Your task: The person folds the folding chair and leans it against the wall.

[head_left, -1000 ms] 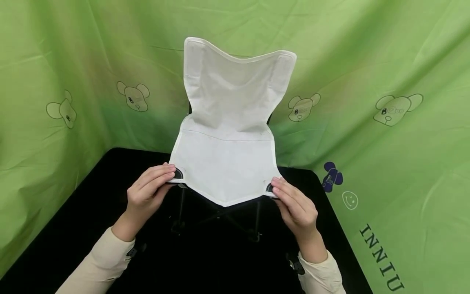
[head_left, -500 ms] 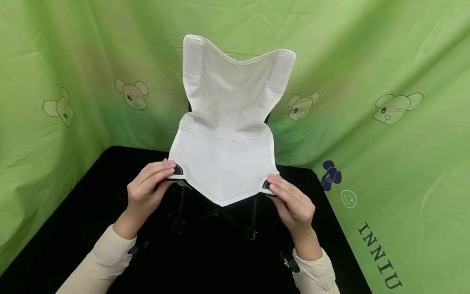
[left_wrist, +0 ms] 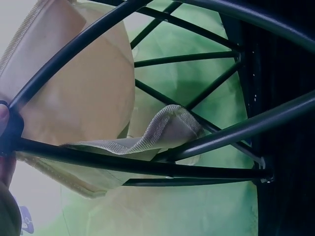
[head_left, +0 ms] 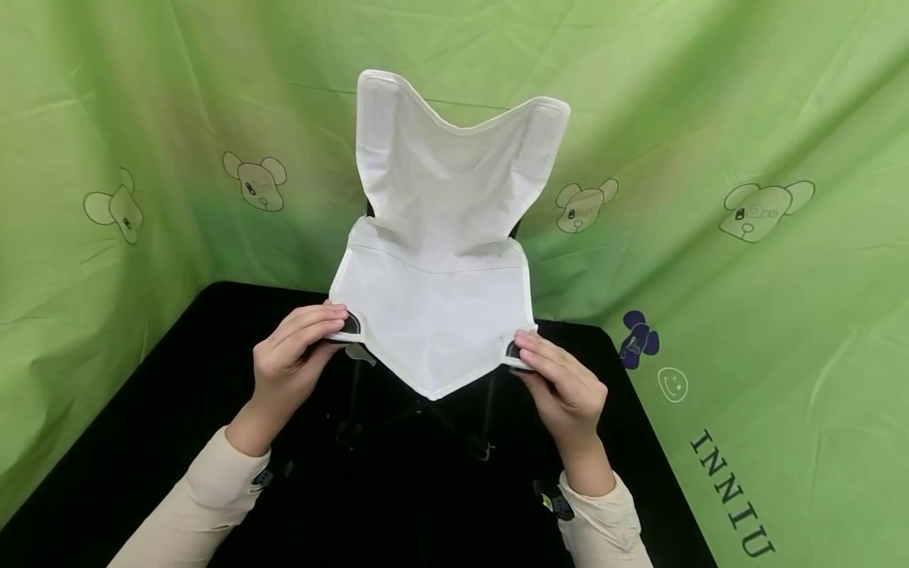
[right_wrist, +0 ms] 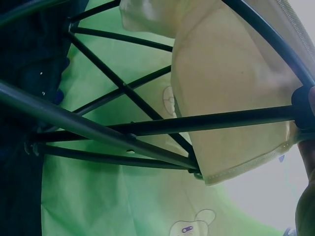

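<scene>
A small folding chair with a white fabric seat and back (head_left: pixel 433 315) stands facing me on the black surface. My left hand (head_left: pixel 294 347) pinches the seat's front left corner, fingers on the black corner patch (head_left: pixel 351 324) and thumb beneath. At the opposite front corner, my right hand (head_left: pixel 564 379) grips in the same way. A loose pale strap (head_left: pixel 360 354) hangs under the left corner. From below, the left wrist view shows crossing dark tubes (left_wrist: pixel 216 140) and a drooping fabric flap (left_wrist: pixel 170 128). Dark tubes (right_wrist: pixel 216 120) also meet a black corner joint (right_wrist: pixel 301 110) in the right wrist view.
The black surface (head_left: pixel 341 513) lies under the chair and both forearms. Green printed curtain (head_left: pixel 710 118) encloses the back and sides, close behind the chair's back. Dark chair feet (head_left: pixel 481 448) rest on the black surface.
Both hands have drawn slightly toward each other and upward, holding the seat corners. The front legs stand a little closer together, and more of the strap under the left corner shows.
</scene>
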### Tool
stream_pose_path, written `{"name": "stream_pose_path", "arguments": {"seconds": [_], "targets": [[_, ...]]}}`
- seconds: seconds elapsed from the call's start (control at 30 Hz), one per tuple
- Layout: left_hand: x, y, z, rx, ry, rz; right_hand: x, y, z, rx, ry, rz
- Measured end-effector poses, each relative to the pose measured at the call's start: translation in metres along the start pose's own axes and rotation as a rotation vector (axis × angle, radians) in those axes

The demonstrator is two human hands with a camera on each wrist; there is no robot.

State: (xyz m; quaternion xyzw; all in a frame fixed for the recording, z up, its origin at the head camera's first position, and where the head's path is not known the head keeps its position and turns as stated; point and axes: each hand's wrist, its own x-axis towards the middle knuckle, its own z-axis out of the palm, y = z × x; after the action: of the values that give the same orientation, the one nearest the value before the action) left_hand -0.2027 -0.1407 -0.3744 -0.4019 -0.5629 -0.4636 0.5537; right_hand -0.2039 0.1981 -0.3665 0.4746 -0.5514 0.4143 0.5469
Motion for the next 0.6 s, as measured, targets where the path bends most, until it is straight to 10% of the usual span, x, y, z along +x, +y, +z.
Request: {"name": "stream_pose_path", "arguments": {"seconds": [0.6], "targets": [[0.0101, -0.0036, 0.0056, -0.059, -0.05, 0.032, 0.0085, 0.0089, 0.0036, 0.052, -0.024, -0.011]]}}
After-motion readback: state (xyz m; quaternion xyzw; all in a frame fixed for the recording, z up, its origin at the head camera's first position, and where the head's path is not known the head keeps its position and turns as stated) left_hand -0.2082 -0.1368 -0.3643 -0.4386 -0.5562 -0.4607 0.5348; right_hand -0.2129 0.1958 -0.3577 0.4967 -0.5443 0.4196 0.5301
